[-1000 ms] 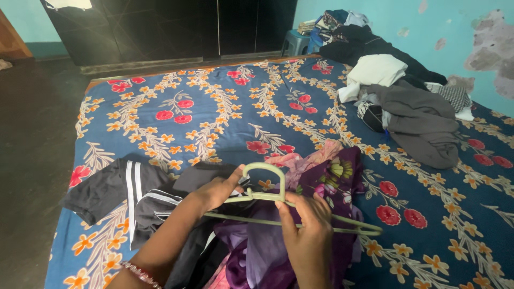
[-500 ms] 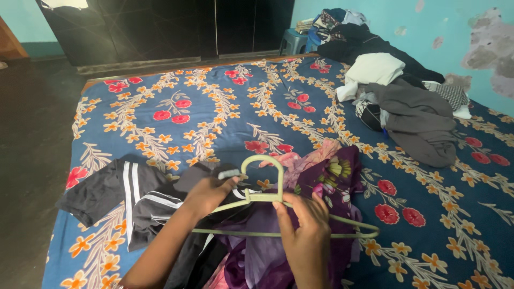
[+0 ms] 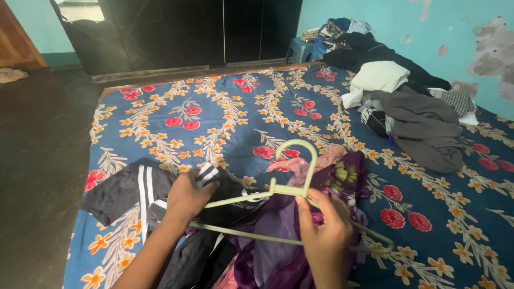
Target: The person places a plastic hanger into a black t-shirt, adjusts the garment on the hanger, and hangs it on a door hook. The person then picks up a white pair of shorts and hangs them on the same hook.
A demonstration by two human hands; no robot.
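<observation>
Hanger [image 3: 293, 188]: pale green, plain. Garment under it [image 3: 278, 251]: purple, w/ floral print in yellow and pink near top. Jacket [image 3: 134, 190]: black w/ white stripes. Bedsheet [image 3: 225, 112]: blue ground, red flowers, orange and cream leaf chains. Clothes pile [image 3: 417, 118]: mostly grey and black, one white piece, one black-and-white checked piece. Wall [image 3: 439, 32]: turquoise, grey patches. Wardrobe [image 3: 203, 29]: black, glossy. Stool [image 3: 300, 51]: blue.

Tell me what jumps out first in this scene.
Both hands grip a pale green hanger at bottom centre: the left hand at its left end, the right hand near the neck, over a purple garment. Beneath spreads a blue floral bedsheet, with a clothes pile at right.
</observation>
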